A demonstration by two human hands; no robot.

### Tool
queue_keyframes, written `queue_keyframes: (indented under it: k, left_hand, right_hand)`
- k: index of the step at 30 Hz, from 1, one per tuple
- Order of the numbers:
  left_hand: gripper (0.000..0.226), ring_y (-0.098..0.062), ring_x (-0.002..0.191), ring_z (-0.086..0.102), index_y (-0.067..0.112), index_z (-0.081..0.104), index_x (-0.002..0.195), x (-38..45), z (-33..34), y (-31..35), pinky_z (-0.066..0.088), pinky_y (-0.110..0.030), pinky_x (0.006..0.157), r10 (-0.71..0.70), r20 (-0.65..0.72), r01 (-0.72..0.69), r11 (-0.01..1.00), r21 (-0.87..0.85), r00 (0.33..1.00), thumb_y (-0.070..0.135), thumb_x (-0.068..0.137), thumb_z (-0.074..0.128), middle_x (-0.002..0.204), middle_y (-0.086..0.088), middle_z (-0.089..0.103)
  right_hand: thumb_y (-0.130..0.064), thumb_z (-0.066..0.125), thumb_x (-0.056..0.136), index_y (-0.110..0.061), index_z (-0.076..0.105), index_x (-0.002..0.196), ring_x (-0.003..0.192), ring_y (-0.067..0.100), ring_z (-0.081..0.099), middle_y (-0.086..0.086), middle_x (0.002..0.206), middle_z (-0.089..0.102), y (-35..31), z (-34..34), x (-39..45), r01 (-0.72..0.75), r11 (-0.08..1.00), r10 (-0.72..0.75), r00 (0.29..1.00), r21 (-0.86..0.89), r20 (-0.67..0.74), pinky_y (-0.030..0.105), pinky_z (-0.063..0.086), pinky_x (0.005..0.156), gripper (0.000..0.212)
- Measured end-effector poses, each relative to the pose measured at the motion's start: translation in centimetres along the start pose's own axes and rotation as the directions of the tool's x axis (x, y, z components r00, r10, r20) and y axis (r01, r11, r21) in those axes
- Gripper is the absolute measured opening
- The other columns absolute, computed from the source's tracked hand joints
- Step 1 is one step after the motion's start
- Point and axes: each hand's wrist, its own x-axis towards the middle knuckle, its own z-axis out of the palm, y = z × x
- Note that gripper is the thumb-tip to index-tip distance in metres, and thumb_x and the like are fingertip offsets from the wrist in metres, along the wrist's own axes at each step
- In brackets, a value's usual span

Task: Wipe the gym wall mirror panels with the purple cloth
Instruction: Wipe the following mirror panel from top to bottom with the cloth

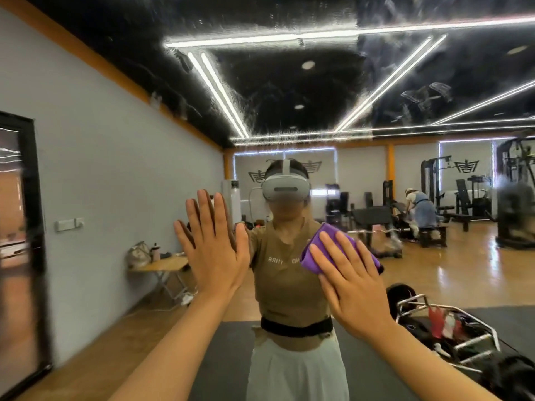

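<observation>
The wall mirror [333, 175] fills nearly the whole view and reflects the gym and me. My left hand [212, 246] lies flat against the glass with straight, spread fingers and holds nothing. My right hand [351, 282] presses a folded purple cloth [324, 241] against the mirror with flat fingers; the cloth sticks out above and to the left of the fingertips. Smears and streaks show on the upper part of the glass.
A grey wall [101, 169] with a dark-framed door [26, 256] runs along the left. In the reflection I see a metal rack with weight plates [445, 328] at the lower right, gym machines, a folding table with bags, and another person at the back.
</observation>
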Motion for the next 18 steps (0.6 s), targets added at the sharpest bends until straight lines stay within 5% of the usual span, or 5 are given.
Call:
queue_keyframes:
  k: [8, 18]
  left_hand:
    - [0.069, -0.028, 0.156, 0.000, 0.014, 0.011, 0.162, 0.0, -0.1, -0.2, 0.000, -0.056, 0.123, 0.009, 0.001, -0.009, 1.000, 0.010, 1.000, 0.047, 0.103, 0.021, 0.170, -0.008, 0.002]
    - [0.070, -0.028, 0.156, -0.001, 0.014, 0.011, 0.162, -0.1, -0.4, -0.4, -0.001, -0.055, 0.124, 0.011, 0.028, -0.011, 1.000, -0.001, 1.000, 0.049, 0.102, 0.021, 0.170, -0.007, -0.001]
  right_hand:
    - [-0.035, 0.037, 0.104, -0.022, 0.031, 0.156, 0.154, 0.024, 0.020, 0.004, 0.166, 0.026, 2.6, -1.1, 3.1, 0.108, 0.993, -0.106, 0.993, -0.045, 0.042, 0.048, 0.013, 0.125, 0.055]
    - [-0.031, 0.032, 0.105, -0.018, 0.030, 0.159, 0.156, 0.025, 0.012, 0.007, 0.167, 0.022, 6.7, -5.0, 19.1, -0.201, 0.979, 0.205, 0.973, 0.048, -0.107, 0.035, -0.004, 0.125, 0.055]
